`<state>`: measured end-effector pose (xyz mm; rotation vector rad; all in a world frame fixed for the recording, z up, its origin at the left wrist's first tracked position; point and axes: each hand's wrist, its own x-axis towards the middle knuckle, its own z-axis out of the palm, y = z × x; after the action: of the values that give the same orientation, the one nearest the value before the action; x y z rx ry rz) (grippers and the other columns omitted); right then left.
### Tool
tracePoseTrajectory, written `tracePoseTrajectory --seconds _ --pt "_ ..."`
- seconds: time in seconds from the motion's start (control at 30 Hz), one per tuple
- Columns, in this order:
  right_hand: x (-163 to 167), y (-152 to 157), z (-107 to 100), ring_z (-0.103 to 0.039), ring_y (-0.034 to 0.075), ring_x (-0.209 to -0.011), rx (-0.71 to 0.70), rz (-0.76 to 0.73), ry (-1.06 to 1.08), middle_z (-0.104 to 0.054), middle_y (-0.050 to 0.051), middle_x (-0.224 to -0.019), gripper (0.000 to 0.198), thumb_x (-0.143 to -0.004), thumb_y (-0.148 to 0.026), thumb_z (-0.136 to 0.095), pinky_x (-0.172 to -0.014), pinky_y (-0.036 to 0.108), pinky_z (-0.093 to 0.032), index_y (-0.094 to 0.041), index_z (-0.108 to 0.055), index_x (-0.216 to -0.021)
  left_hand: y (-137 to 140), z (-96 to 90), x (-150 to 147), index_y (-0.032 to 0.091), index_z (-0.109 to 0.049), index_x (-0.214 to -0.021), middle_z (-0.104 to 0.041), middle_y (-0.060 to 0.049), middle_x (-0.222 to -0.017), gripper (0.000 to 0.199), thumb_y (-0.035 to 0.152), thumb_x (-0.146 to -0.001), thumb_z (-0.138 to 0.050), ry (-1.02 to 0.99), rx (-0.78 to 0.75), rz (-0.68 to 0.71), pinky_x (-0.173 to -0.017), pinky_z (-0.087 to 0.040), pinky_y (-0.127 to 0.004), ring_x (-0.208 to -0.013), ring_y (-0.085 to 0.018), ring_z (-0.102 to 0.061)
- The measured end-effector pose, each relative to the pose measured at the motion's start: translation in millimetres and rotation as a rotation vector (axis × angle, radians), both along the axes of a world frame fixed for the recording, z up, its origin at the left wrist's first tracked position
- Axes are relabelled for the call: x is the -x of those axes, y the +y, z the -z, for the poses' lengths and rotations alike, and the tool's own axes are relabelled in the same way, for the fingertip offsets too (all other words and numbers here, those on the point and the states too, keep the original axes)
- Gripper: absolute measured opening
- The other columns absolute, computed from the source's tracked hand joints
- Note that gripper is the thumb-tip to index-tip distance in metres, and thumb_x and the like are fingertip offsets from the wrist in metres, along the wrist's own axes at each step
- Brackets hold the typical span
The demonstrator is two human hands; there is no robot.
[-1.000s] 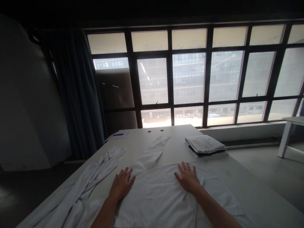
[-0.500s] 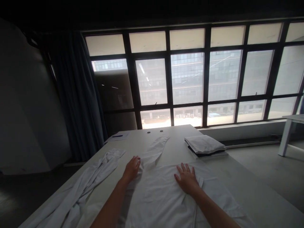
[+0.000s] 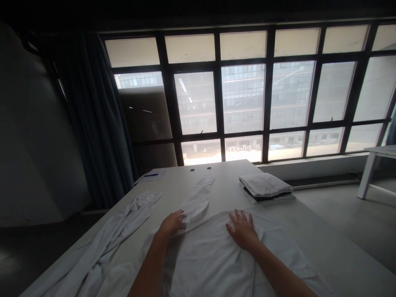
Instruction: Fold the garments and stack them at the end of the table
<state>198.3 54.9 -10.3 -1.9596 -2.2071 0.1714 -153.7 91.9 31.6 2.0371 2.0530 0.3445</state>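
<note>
A white garment (image 3: pixel 213 251) lies spread on the table in front of me, with a long sleeve-like strip (image 3: pixel 199 198) reaching toward the far end. At the near end of that strip, my left hand (image 3: pixel 172 222) is closed with its fingers curled on the cloth's left edge. The fabric beneath my left wrist is lifted and shaded. My right hand (image 3: pixel 243 229) rests flat on the garment, fingers spread, beside a narrow folded band (image 3: pixel 260 234).
The white table (image 3: pixel 229 177) runs toward the windows. Crumpled white cloth (image 3: pixel 123 227) lies along its left side. A folded fabric stack (image 3: pixel 266 185) sits at the right edge. A pen (image 3: pixel 151 175) lies on paper at the far left. Another table (image 3: pixel 368 173) stands at right.
My left hand has turned, its fingers now curled on the cloth edge. The strip's far end has shifted slightly left. My right hand stays flat in place.
</note>
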Motion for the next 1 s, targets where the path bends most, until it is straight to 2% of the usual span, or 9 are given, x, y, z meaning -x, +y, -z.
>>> tracePoseTrajectory --seconds 0.2,0.27,0.37,0.43,0.67,0.77,0.87,0.93,1.0 --pt "1 1 1 -0.017 0.033 -0.15 -0.015 -0.003 0.002 -0.026 0.01 -0.163 0.066 -0.095 -0.059 -0.03 -0.116 0.058 -0.003 -0.027 -0.036 -0.153 -6 -15.7 2 0.018 -0.063 -0.126 -0.077 -0.006 -0.088 0.041 0.036 -0.092 -0.052 0.005 0.031 0.062 -0.08 -0.052 -0.034 -0.082 -0.024 -0.072" --pt "1 1 0 -0.016 0.033 -0.15 -0.013 0.001 0.006 -0.026 0.01 -0.163 0.066 -0.095 -0.059 -0.03 -0.116 0.058 -0.003 -0.027 -0.037 -0.153 -7 -11.4 -6 0.02 -0.054 -0.136 -0.075 -0.008 -0.108 0.047 0.034 -0.091 -0.052 0.019 -0.034 0.056 -0.092 -0.048 -0.034 -0.102 -0.024 -0.068" --pt "1 0 0 -0.016 0.033 -0.15 0.001 0.004 0.005 -0.025 0.009 -0.164 0.067 -0.095 -0.059 -0.031 -0.117 0.058 -0.003 -0.027 -0.035 -0.154 -10 1.7 -22 0.02 -0.043 -0.147 -0.051 -0.01 -0.149 0.055 0.034 -0.094 -0.048 0.041 -0.119 0.061 -0.113 -0.031 -0.036 -0.138 -0.025 -0.044" --pt "1 0 -1 -0.017 0.033 -0.15 0.007 0.004 0.002 -0.025 0.009 -0.164 0.067 -0.095 -0.059 -0.03 -0.117 0.058 -0.003 -0.028 -0.035 -0.154 -12 9.9 -30 0.018 -0.043 -0.147 -0.042 -0.01 -0.156 0.055 0.036 -0.095 -0.045 0.05 -0.125 0.07 -0.116 -0.025 -0.038 -0.144 -0.026 -0.034" --pt "1 0 0 -0.018 0.034 -0.15 -0.008 0.001 0.0 -0.027 0.01 -0.163 0.067 -0.095 -0.059 -0.03 -0.117 0.059 -0.003 -0.027 -0.036 -0.153 -14 -1.1 -29 0.024 -0.058 -0.132 -0.071 -0.009 -0.118 0.044 0.038 -0.09 -0.053 0.017 -0.07 0.056 -0.103 -0.038 -0.04 -0.116 -0.028 -0.061" --pt "1 0 0 -0.018 0.033 -0.15 -0.002 -0.002 0.0 -0.026 0.01 -0.163 0.067 -0.095 -0.058 -0.03 -0.117 0.058 -0.003 -0.027 -0.036 -0.153 -13 -15.3 -22 0.021 -0.064 -0.124 -0.075 -0.007 -0.099 0.049 0.045 -0.081 -0.066 -0.027 0.02 0.118 -0.086 -0.048 -0.033 -0.094 -0.026 -0.07" --pt "1 -1 -1 -0.018 0.033 -0.15 -0.003 -0.003 0.0 -0.027 0.01 -0.163 0.066 -0.095 -0.058 -0.031 -0.117 0.058 -0.003 -0.027 -0.037 -0.153 -11 -24.3 -16 0.018 -0.07 -0.111 -0.075 -0.005 -0.078 0.049 0.057 -0.084 -0.059 -0.041 0.113 0.136 -0.07 -0.052 -0.031 -0.071 -0.024 -0.071" --pt "1 0 0 -0.019 0.033 -0.149 -0.008 -0.004 0.0 -0.027 0.01 -0.163 0.066 -0.095 -0.058 -0.032 -0.117 0.058 -0.004 -0.027 -0.037 -0.153 -11 -25.3 -14 0.019 -0.068 -0.115 -0.076 -0.005 -0.081 0.047 0.054 -0.089 -0.052 -0.017 0.103 0.09 -0.074 -0.052 -0.032 -0.075 -0.023 -0.072" --pt "1 0 1 -0.019 0.034 -0.149 -0.02 -0.004 -0.001 -0.028 0.01 -0.163 0.066 -0.095 -0.057 -0.032 -0.116 0.059 -0.005 -0.027 -0.037 -0.153 -11 -21.4 -13 0.021 -0.06 -0.13 -0.074 -0.011 -0.108 0.049 0.049 -0.091 -0.052 0.034 0.03 0.004 -0.089 -0.049 -0.035 -0.101 -0.027 -0.069"
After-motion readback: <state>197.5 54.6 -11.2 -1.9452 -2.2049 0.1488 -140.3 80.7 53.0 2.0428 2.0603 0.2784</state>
